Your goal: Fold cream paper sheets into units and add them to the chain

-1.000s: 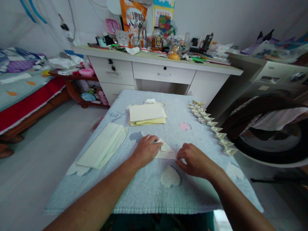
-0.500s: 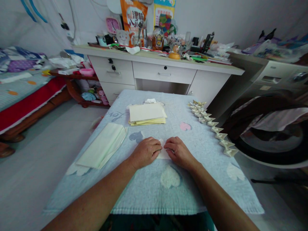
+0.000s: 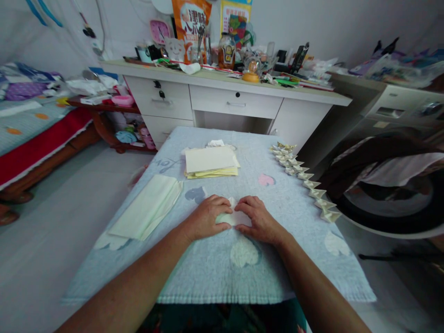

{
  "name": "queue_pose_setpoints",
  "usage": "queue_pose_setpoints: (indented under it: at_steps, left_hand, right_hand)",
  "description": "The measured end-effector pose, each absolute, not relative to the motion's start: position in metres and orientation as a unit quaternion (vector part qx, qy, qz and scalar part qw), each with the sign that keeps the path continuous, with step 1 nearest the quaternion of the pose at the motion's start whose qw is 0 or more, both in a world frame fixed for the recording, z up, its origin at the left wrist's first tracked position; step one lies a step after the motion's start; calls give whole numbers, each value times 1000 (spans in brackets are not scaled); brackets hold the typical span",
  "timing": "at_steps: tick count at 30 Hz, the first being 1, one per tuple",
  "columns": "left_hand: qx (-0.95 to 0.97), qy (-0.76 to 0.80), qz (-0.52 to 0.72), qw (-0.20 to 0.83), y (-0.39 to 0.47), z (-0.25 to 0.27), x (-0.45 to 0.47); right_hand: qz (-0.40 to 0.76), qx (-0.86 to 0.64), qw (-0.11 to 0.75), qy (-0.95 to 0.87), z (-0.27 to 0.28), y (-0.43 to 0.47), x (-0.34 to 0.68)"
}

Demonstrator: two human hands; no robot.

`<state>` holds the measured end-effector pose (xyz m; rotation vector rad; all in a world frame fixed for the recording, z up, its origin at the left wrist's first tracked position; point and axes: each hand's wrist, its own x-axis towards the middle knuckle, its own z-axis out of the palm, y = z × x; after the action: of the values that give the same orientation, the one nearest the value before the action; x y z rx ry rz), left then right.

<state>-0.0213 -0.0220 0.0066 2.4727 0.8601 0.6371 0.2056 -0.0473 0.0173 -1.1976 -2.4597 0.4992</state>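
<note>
A small folded piece of pale paper (image 3: 233, 218) lies on the cloth-covered table in front of me, its top coming to a point. My left hand (image 3: 208, 217) holds its left side, fingers curled at the upper edge and thumb along the lower edge. From the other side my right hand (image 3: 258, 218) grips it the same way, thumb low and fingertips near the middle. Parts of the paper are hidden under both hands. Beyond them sits a stack of cream and yellow paper sheets (image 3: 210, 159). Larger folded pale sheets (image 3: 147, 208) rest to the left.
A row of folded paper pieces (image 3: 314, 189) runs along the table's right side. The tablecloth (image 3: 194, 277) has heart patterns. Behind stands a white desk (image 3: 211, 99) crowded with jars and packets. A washing machine (image 3: 395, 111) is at the right, a bed (image 3: 38, 129) at the left.
Both thumbs have moved down to the paper's lower edge, away from the fingers, so more of the paper shows between my hands. The view has shifted slightly.
</note>
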Motion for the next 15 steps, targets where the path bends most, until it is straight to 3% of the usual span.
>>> queue_pose_setpoints:
  at_steps: [15]
  left_hand:
    - [885, 317, 231, 249, -21, 10, -22]
  right_hand:
    - [177, -417, 203, -868, 18, -47, 206]
